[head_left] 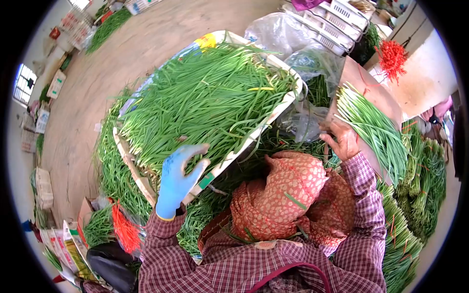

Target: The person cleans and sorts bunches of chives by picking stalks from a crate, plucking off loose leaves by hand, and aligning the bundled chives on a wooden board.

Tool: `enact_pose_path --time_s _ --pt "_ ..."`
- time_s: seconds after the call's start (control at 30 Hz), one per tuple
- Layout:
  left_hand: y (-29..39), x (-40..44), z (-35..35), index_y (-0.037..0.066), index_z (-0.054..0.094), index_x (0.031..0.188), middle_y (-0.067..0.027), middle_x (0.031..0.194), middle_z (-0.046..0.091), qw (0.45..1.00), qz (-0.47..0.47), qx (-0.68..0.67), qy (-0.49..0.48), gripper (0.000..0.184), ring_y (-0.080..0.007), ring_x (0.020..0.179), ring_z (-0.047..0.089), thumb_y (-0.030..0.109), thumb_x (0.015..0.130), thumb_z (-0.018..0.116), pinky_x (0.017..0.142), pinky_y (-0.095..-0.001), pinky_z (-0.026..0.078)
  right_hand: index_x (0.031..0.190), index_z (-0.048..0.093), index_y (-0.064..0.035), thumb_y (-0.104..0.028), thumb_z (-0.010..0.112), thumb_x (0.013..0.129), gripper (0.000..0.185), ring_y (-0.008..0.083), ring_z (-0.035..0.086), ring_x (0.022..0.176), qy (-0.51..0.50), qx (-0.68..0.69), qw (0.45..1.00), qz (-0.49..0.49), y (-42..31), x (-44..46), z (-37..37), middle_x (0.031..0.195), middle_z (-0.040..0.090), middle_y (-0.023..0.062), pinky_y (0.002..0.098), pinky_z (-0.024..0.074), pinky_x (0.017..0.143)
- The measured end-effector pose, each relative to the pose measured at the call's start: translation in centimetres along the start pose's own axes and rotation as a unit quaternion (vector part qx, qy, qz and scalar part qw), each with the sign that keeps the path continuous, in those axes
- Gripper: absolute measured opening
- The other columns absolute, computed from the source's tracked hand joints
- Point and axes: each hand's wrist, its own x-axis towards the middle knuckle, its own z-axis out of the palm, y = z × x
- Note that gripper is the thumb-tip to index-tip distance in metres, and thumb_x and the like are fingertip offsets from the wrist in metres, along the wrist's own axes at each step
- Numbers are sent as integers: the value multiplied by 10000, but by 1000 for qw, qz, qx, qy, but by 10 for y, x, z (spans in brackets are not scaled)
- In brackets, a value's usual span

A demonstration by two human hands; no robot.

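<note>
My left hand [180,177], in a blue glove, is over the near edge of a white crate [281,105] heaped with loose green stalks [205,97]. Its thumb and fingers are apart with nothing between them. My right hand [344,138] is bare, beside a brown board [354,78], its fingers spread and holding nothing visible. On the board lies a bunch of green stalks [371,127] with pale ends toward the top. Red patterned cloth [278,195] covers my lap.
Red ties [392,58] hang at the board's upper right; more red ties [126,229] are at lower left. Tied green bundles [420,180] are stacked on the right. White baskets [332,24] and plastic bags [278,31] stand behind the crate. Loose stalks surround the crate.
</note>
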Motion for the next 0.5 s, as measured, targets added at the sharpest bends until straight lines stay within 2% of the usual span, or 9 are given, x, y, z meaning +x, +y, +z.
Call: enact_pose_path --time_s 0.07,0.1,0.2,0.23,0.33,0.4,0.5 --pt "16 29 4 45 653 1084 -111 1005 685 1000 11 20 -20 300 -231 930 661 137 800 688 836 -339 492 1120 612 -38 -246 654 857 338 342 643 909 8 44 999 2 2 -3 4 943 669 175 408 499 781" --pt "20 45 10 6 641 1100 -114 1041 684 999 23 8 -29 305 -196 937 663 124 822 682 849 -312 508 1120 612 -38 -246 654 857 338 342 643 909 11 43 999 5 4 -5 7 943 669 175 408 499 781" --pt "-2 94 42 8 618 1152 -105 1069 679 998 24 -6 -49 354 -176 980 648 131 826 679 888 -308 495 1125 606 -38 -236 651 861 333 334 652 905 -20 45 999 21 11 -11 14 938 673 174 399 510 773" --pt "-11 110 54 8 618 1152 -105 1069 679 998 28 -7 -55 354 -176 980 648 131 826 679 888 -308 495 1104 612 -9 -230 648 865 328 322 657 912 -34 65 997 31 12 -12 16 951 676 171 387 512 783" --pt "-29 146 82 1 607 1164 -115 1081 674 997 20 18 -70 372 -186 996 645 143 828 680 897 -308 490 1084 620 21 -199 648 867 310 307 664 911 -52 85 993 54 10 -12 15 961 681 165 368 518 795" --pt "-31 161 101 -4 603 1163 -128 1097 669 994 24 50 -94 367 -200 1010 646 145 835 673 895 -318 492 1070 634 -19 -212 653 857 288 338 657 858 -24 100 994 31 14 -14 19 933 675 182 399 516 744" --pt "-52 176 141 15 567 1205 -151 1161 631 981 40 128 -144 486 -288 1075 607 279 814 685 934 -360 463 1059 639 -17 -212 659 852 285 331 657 847 -32 91 995 39 13 -16 21 918 673 171 387 518 739"
